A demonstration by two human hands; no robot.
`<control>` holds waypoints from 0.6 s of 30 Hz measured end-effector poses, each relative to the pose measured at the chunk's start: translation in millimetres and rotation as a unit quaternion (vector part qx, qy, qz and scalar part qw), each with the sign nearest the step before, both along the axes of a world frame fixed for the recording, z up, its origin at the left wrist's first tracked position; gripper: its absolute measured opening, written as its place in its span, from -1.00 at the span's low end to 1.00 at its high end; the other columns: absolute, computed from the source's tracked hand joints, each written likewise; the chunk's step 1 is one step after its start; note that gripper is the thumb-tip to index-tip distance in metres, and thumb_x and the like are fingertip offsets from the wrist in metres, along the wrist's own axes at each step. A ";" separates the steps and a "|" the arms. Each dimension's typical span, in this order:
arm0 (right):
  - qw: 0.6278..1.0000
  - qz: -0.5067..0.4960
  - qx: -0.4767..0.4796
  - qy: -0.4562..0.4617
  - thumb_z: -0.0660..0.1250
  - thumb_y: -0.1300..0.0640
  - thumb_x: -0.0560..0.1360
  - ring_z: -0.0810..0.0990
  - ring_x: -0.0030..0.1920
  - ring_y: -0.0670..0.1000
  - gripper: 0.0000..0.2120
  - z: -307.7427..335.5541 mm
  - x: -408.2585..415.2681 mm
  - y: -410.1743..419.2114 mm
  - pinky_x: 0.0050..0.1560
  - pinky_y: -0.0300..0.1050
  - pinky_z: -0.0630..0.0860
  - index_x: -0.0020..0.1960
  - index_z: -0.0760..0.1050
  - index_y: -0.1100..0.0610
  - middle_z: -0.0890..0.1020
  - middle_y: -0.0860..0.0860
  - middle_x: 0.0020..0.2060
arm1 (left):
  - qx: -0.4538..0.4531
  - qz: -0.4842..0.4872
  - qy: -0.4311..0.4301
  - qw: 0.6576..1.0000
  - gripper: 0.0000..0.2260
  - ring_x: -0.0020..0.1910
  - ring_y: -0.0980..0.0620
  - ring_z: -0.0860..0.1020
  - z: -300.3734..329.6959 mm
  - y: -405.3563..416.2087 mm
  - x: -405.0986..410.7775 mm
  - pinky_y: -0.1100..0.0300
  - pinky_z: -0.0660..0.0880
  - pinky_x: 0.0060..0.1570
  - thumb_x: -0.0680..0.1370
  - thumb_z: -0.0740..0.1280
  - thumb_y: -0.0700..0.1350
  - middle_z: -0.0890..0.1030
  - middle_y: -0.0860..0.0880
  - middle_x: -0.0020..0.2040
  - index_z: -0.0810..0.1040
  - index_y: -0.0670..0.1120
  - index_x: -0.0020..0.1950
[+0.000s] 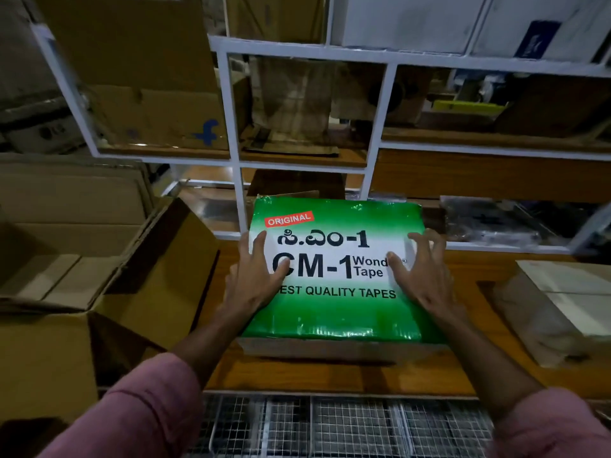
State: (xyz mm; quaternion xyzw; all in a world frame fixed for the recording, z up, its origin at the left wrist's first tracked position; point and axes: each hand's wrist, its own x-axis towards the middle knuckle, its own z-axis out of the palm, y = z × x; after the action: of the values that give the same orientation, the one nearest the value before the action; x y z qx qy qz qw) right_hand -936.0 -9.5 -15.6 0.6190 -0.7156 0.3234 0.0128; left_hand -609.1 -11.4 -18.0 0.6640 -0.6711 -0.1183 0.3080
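Wire mesh (pixel 357 424) under wooden counter (pixel 446 375) edge. Green tape carton (pixel 330 315) flat mid-counter. Left hand (pixel 256 279), right hand (pixel 426 279) spread, fingers resting on top near side edges. Glossy wrap likely slippery, carton stiff, probably heavy: grip under sides.

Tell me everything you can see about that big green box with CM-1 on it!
The green box is flat and rectangular, with shiny, crinkled green wrap on top and brown cardboard showing along its near side. A white band across the middle carries black CM-1 lettering; a red ORIGINAL tag sits top left. It lies flat and closed on the wooden table, before the white rack. The left hand and right hand rest on its top, fingers spread.
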 end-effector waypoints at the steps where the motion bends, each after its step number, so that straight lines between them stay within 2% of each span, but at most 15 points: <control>1: 1.000 0.007 -0.028 -0.005 0.39 -0.22 0.53 0.55 0.19 0.25 -0.36 -0.9 2.0 7.4 -0.06 0.07 0.63 0.46 0.32 0.08 0.17 0.11 0.53 | -0.020 -0.002 0.010 1.000 -0.26 0.40 -0.31 0.44 -0.8 8.1 2.7 -0.19 0.42 0.28 0.57 0.28 0.32 0.03 -0.05 0.66 0.10 0.08 0.64; 4: 0.994 0.032 -0.100 -0.005 0.50 -0.06 0.50 0.44 0.30 0.15 -0.35 -8.2 9.6 24.8 -0.07 -0.02 0.59 0.46 0.33 0.12 0.20 0.16 0.52 | -0.082 -0.013 0.050 0.995 -0.24 0.44 -0.24 0.41 -6.0 30.6 11.9 -0.18 0.45 0.26 0.57 0.37 0.23 -0.04 -0.01 0.67 0.08 0.05 0.64; 6: 0.995 0.037 -0.088 -0.016 0.54 0.01 0.47 0.35 0.31 0.07 -0.38 -18.1 14.0 34.2 -0.01 -0.06 0.51 0.41 0.36 0.16 0.22 0.20 0.48 | -0.077 -0.031 0.070 0.994 -0.20 0.42 -0.21 0.40 -17.6 41.5 20.6 -0.18 0.51 0.25 0.55 0.43 0.15 -0.05 -0.03 0.64 0.06 0.00 0.63; 9: 0.997 0.030 -0.065 -0.004 0.54 0.07 0.47 0.44 0.22 0.18 -0.53 -41.1 18.2 52.8 0.03 -0.04 0.44 0.26 0.44 0.21 0.33 0.21 0.34 | -0.066 -0.044 0.037 0.996 -0.22 0.31 -0.22 0.39 -41.7 59.4 35.5 -0.25 0.56 0.12 0.51 0.46 0.13 0.12 -0.14 0.52 0.09 -0.02 0.57; 12: 0.998 -0.027 -0.062 -0.018 0.40 -0.05 0.56 0.42 0.16 0.23 -0.63 -51.2 18.9 67.3 0.06 -0.04 0.33 0.15 0.45 0.21 0.38 0.20 0.22 | -0.105 -0.028 0.023 0.994 -0.37 0.28 -0.24 0.36 -51.2 74.4 47.0 -0.26 0.52 0.09 0.50 0.34 0.21 0.25 -0.17 0.37 0.19 -0.05 0.44; 14: 0.994 -0.073 -0.082 -0.025 0.25 -0.17 0.56 0.40 0.11 0.20 -0.60 -49.2 21.0 72.4 0.09 0.08 0.39 0.08 0.42 0.18 0.38 0.16 0.15 | -0.136 -0.023 0.042 0.989 -0.47 0.25 -0.23 0.37 -46.2 80.2 51.1 -0.24 0.51 0.08 0.52 0.30 0.21 0.27 -0.17 0.33 0.22 -0.04 0.33; 18: 0.980 -0.083 -0.160 -0.084 0.19 -0.17 0.56 0.35 0.11 0.17 -0.59 -33.3 28.8 83.1 0.10 0.10 0.35 0.09 0.40 0.20 0.39 0.19 0.12 | -0.167 -0.049 0.091 0.981 -0.56 0.18 -0.06 0.37 -27.8 86.7 48.7 -0.13 0.54 -0.01 0.56 0.26 0.18 0.28 -0.18 0.31 0.18 -0.01 0.27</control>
State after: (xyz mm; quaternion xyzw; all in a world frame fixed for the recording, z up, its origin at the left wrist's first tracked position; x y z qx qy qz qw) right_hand -907.2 73.6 -48.9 0.5178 -0.7024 0.4822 0.0781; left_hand -560.3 75.3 -45.7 0.5560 -0.6822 -0.0794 0.4682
